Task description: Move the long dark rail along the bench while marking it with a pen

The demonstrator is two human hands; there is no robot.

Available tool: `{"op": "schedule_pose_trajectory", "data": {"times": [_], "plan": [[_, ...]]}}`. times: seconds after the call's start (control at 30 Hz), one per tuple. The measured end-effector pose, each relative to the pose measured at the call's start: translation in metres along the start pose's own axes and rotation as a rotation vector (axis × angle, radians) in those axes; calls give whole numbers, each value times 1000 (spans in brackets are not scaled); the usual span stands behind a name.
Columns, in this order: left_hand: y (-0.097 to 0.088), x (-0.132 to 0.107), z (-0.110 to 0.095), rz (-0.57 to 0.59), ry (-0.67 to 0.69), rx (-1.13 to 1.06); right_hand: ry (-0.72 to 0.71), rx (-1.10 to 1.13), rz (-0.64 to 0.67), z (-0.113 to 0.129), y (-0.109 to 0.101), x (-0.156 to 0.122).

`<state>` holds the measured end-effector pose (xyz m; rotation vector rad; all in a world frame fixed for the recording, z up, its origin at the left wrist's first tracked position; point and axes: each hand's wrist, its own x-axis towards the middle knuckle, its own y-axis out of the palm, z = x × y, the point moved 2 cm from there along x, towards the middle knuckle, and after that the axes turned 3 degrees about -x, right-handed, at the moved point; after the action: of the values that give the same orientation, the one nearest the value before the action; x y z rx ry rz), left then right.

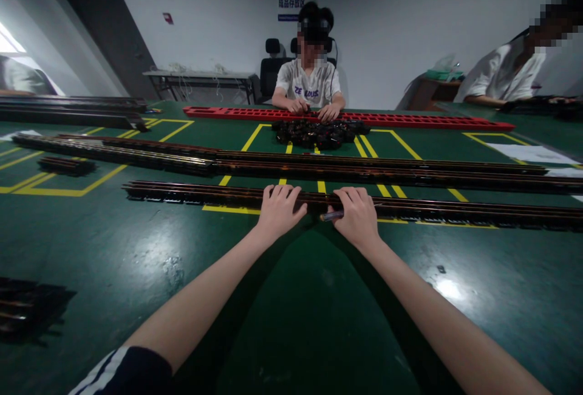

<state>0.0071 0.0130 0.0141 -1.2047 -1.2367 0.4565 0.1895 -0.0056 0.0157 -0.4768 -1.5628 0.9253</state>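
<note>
A long dark rail lies across the green table in front of me. My left hand rests on the rail with its fingers curled over the top edge. Just to its right, my right hand also presses on the rail and holds a thin pen-like tool whose tip pokes out toward the left hand. Whether the left hand grips anything small I cannot make out.
Two more long dark rails lie beyond. A pile of small black parts and a long red tray sit before a seated person opposite. Another person sits at far right. Dark strips lie at near left.
</note>
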Motion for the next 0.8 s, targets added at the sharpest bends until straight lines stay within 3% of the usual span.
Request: {"op": "schedule_pose_trajectory", "data": {"times": [0.8], "plan": [[-1,0,-1,-8,-3,14,13,-66,71,9,-1,2]]}}
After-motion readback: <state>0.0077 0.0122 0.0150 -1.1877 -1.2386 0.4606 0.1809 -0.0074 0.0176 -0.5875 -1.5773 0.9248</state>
